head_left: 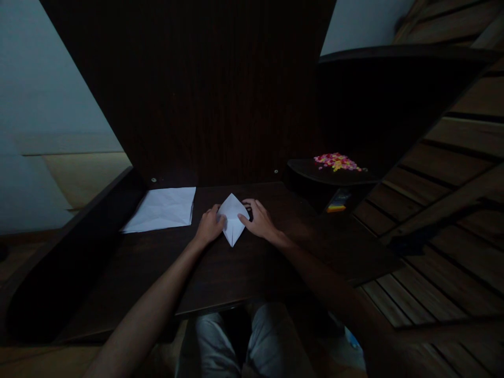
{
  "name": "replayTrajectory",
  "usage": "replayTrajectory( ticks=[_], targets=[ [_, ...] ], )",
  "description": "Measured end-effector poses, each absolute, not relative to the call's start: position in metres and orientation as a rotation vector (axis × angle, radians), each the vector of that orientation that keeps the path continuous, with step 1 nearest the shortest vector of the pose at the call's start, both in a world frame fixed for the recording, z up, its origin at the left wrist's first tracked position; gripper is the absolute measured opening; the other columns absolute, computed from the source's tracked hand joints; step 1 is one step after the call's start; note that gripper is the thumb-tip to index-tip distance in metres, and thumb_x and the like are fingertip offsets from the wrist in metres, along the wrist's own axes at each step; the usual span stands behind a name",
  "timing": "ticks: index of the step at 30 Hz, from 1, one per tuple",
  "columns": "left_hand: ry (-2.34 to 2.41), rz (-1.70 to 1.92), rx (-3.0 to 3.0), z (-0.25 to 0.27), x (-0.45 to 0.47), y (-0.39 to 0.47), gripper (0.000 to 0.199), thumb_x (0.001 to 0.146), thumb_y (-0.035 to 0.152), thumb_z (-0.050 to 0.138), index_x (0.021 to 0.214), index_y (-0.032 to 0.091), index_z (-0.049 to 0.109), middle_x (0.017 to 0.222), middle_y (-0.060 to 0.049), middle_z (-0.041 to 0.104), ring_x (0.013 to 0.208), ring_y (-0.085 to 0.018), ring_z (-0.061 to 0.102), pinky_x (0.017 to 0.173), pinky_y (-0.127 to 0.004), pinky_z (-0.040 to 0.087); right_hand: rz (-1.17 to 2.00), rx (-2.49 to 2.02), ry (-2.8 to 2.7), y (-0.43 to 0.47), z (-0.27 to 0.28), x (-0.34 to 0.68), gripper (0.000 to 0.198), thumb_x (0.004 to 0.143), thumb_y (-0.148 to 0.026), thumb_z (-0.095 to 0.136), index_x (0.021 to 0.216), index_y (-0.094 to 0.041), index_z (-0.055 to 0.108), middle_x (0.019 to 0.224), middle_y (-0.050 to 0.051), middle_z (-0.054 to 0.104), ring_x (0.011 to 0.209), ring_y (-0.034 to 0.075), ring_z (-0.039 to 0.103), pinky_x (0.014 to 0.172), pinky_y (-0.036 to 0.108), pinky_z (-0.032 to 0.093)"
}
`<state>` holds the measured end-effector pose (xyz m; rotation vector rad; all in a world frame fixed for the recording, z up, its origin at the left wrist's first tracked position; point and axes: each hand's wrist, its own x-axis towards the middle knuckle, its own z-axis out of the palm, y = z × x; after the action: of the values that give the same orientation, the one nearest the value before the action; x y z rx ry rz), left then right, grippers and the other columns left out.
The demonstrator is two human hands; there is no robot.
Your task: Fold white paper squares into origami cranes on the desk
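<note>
A white sheet of paper folded into a diamond (232,210) lies on the dark desk, one point toward me and one away. A slit runs up the middle of its near half. At its left corner my left hand (210,224) grips the edge, thumb on top and fingers at the side. My right hand (260,219) holds the right corner, thumb pressed on the paper and the other fingers curled beyond the edge. How far the fingertips reach under the paper is hidden.
A stack of white paper (163,209) lies to the left on the desk (244,278). Small pink and yellow pieces (336,161) are heaped on a corner shelf (315,172) at the right. A tall dark panel (197,94) rises behind. Wooden slats (444,252) stand at the far right.
</note>
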<state>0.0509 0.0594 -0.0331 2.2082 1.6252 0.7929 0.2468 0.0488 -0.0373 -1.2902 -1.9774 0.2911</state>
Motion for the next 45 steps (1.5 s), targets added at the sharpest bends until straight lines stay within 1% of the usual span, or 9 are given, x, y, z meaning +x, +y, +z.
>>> replayTrajectory(
  ticks=[4,8,14,18,25,28,34,39,45],
  targets=[
    [1.656,0.756,2.251,-0.034,0.051,0.061,0.024,0.086,0.023,0.047,0.106,0.015,0.056,0.102,-0.013,0.067,0.098,-0.026,0.063,0.088,-0.038,0.048,0.243,-1.139,-2.033,0.044,-0.032,0.248,0.044,0.085,-0.033,0.058,0.126,-0.019,0.047,0.117,0.011,0.054,0.104,0.022,0.053,0.093,0.039,0.044],
    [1.651,0.753,2.269,-0.035,0.051,0.062,0.022,0.086,0.023,0.046,0.103,0.015,0.057,0.098,-0.013,0.067,0.095,-0.026,0.063,0.088,-0.038,0.048,0.16,-1.095,-2.262,0.041,-0.028,0.248,0.034,0.089,-0.039,0.055,0.117,-0.021,0.059,0.12,0.01,0.054,0.11,0.024,0.048,0.098,0.04,0.041],
    [1.614,0.739,2.284,-0.035,0.051,0.062,0.017,0.087,0.024,0.044,0.095,0.017,0.057,0.092,-0.011,0.065,0.092,-0.026,0.062,0.085,-0.038,0.049,0.186,-1.225,-2.379,0.042,-0.031,0.247,0.039,0.089,-0.045,0.055,0.119,-0.022,0.064,0.107,0.01,0.06,0.108,0.024,0.05,0.095,0.038,0.041],
    [1.561,0.748,2.277,-0.036,0.049,0.063,0.022,0.085,0.022,0.044,0.102,0.016,0.056,0.093,-0.011,0.064,0.094,-0.027,0.062,0.086,-0.04,0.049,0.225,-1.298,-2.418,0.044,-0.034,0.247,0.042,0.091,-0.047,0.052,0.123,-0.022,0.062,0.108,0.012,0.063,0.11,0.025,0.052,0.098,0.04,0.039],
    [1.428,0.789,2.269,-0.041,0.045,0.066,0.046,0.076,0.015,0.047,0.122,0.017,0.049,0.112,-0.009,0.063,0.105,-0.027,0.058,0.095,-0.042,0.046,0.261,-1.33,-2.431,0.046,-0.036,0.247,0.043,0.092,-0.048,0.048,0.125,-0.023,0.06,0.122,0.011,0.061,0.121,0.026,0.048,0.104,0.042,0.034],
    [1.419,0.792,2.263,-0.04,0.044,0.066,0.052,0.073,0.013,0.048,0.125,0.016,0.048,0.119,-0.01,0.061,0.109,-0.027,0.057,0.098,-0.041,0.044,0.272,-1.336,-2.442,0.046,-0.035,0.246,0.044,0.093,-0.048,0.047,0.125,-0.021,0.061,0.12,0.013,0.061,0.119,0.026,0.049,0.104,0.043,0.034],
    [1.4,0.799,2.255,-0.036,0.044,0.065,0.053,0.071,0.013,0.048,0.125,0.016,0.047,0.12,-0.01,0.061,0.112,-0.026,0.057,0.1,-0.041,0.043,0.236,-1.297,-2.432,0.044,-0.033,0.244,0.042,0.092,-0.046,0.049,0.123,-0.021,0.063,0.122,0.014,0.055,0.119,0.026,0.047,0.103,0.043,0.034],
    [1.418,0.73,2.267,-0.034,0.043,0.063,0.059,0.068,0.021,0.057,0.126,0.013,0.046,0.12,-0.013,0.061,0.113,-0.03,0.056,0.1,-0.044,0.043,0.253,-1.307,-2.428,0.044,-0.034,0.242,0.042,0.092,-0.047,0.05,0.121,-0.021,0.064,0.114,0.014,0.055,0.113,0.026,0.048,0.1,0.044,0.036],
    [1.324,0.753,2.274,-0.032,0.038,0.062,0.063,0.07,0.03,0.062,0.128,0.015,0.045,0.125,-0.012,0.059,0.115,-0.031,0.054,0.101,-0.047,0.041,0.241,-1.304,-2.418,0.045,-0.034,0.242,0.042,0.091,-0.049,0.05,0.119,-0.021,0.066,0.112,0.013,0.054,0.112,0.026,0.047,0.099,0.043,0.036]
  ],
)
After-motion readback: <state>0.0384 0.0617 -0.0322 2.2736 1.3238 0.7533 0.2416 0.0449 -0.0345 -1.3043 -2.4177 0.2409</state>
